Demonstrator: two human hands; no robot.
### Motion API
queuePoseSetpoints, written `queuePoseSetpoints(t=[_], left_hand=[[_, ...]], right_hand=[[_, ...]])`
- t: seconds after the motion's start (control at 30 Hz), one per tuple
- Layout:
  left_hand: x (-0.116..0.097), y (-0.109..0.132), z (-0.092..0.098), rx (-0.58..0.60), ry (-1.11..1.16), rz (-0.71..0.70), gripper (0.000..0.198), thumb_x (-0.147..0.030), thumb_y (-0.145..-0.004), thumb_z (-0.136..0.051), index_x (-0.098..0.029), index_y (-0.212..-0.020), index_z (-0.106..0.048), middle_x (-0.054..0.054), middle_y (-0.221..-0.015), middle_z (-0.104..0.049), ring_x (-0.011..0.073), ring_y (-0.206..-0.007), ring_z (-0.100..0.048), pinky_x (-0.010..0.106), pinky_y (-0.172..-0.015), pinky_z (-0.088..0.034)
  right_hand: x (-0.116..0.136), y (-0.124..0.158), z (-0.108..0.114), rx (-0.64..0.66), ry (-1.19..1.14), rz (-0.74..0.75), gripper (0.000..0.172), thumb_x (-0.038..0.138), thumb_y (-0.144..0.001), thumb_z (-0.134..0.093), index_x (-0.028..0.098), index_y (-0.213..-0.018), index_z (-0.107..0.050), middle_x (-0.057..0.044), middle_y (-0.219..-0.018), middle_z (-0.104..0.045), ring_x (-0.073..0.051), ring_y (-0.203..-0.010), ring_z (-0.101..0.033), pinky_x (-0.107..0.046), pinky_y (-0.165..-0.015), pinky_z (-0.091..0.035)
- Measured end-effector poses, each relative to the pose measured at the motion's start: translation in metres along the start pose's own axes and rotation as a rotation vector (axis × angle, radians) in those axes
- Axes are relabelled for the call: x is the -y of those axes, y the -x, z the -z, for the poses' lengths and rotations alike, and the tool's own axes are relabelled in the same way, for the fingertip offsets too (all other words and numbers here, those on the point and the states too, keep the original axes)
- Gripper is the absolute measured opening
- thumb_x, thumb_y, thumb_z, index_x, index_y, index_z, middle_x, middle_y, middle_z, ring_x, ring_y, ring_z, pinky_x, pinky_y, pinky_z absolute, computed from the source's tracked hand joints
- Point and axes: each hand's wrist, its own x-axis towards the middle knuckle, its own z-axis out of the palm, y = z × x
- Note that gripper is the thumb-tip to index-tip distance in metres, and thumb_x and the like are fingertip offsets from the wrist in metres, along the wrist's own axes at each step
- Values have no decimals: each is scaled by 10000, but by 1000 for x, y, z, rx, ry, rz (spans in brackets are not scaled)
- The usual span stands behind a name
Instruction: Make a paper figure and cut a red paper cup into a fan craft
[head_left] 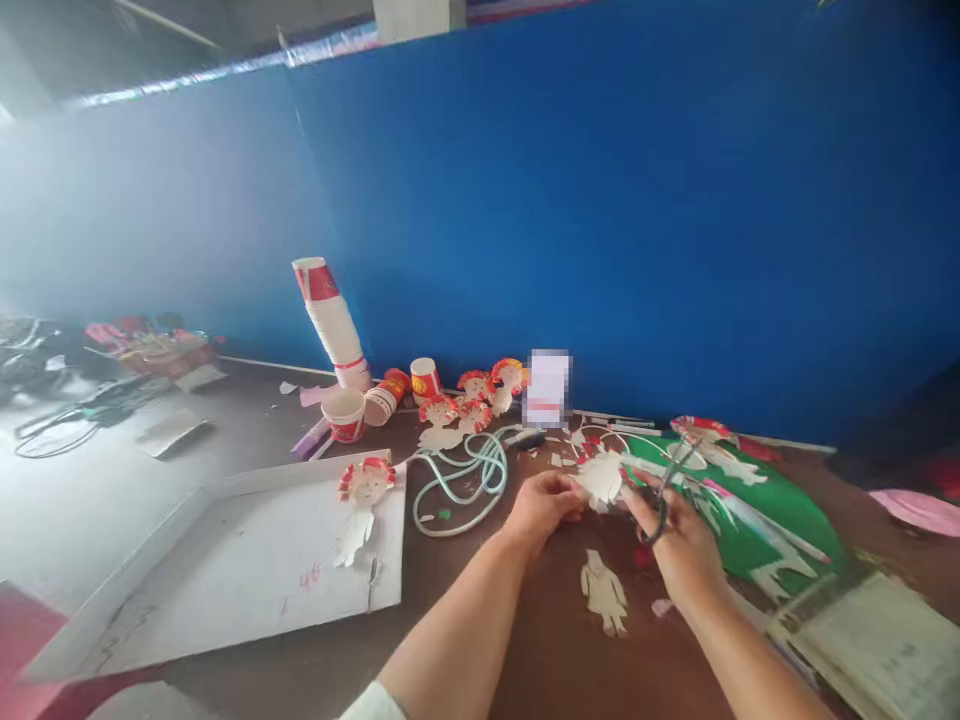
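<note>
My left hand (541,512) pinches the edge of a white paper cutout (600,478) with a red fringed rim behind it. On its other side, my right hand (681,535) has dark-handled scissors (661,505) hooked on its fingers, blades pointing up and away. The right fingertips are close to the cutout; whether they touch it I cannot tell. On the brown table below both hands lies a cream paper doll body (604,592). A finished-looking paper figure (367,482) with a red fringed head rests on the white box lid to the left.
A tall stack of paper cups (334,320) leans by the blue partition (585,200). Several fringed paper figures (474,412) lie beyond a coiled pale cable (480,475). A green sheet (799,500) with paper scraps is at right. The white box lid (247,560) occupies the left.
</note>
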Motion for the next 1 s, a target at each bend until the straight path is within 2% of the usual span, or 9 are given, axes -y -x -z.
queuePoseSetpoints(t=[0.13, 0.3, 0.43, 0.63, 1.0], left_hand=[[1, -6, 1, -28, 101, -14, 443, -381, -484, -866, -121, -686, -570, 17, -646, -606, 114, -619, -602, 268, -672, -521], [5, -8, 4, -50, 218, 2, 467, -300, -480, -890, -135, -730, -532, 46, -681, -639, 163, -680, -660, 284, -689, -543], [5, -7, 5, -59, 249, 17, 481, -277, -484, -895, -134, -756, -526, 57, -703, -653, 171, -689, -671, 291, -698, -553], [4, -5, 4, -64, 232, 23, 513, -318, -462, -902, -127, -763, -533, 52, -700, -649, 171, -698, -675, 272, -676, -551], [8, -7, 4, -72, 220, -29, 564, -353, -469, -888, -145, -815, -495, 29, -700, -641, 162, -678, -664, 269, -643, -535]], right_hand=[[-1, 9, -6, 28, 3, 26, 522, 448, -791, -601, 220, -1260, -570, -66, -1009, -701, -234, -842, -639, -362, -787, -473], [2, 19, -15, 69, -127, 60, 537, 465, -770, -645, 215, -1238, -561, -69, -1059, -683, -241, -954, -642, -366, -866, -495], [2, 24, -18, 92, -210, 100, 550, 466, -764, -661, 201, -1233, -552, -82, -1073, -679, -232, -963, -649, -347, -872, -519], [-5, 20, -13, 85, -212, 80, 530, 483, -755, -661, 203, -1195, -569, -74, -1023, -686, -224, -938, -655, -313, -834, -543], [-21, 12, -11, 104, -210, 61, 528, 446, -736, -685, 207, -1194, -576, -82, -1052, -689, -227, -878, -679, -332, -818, -552]])
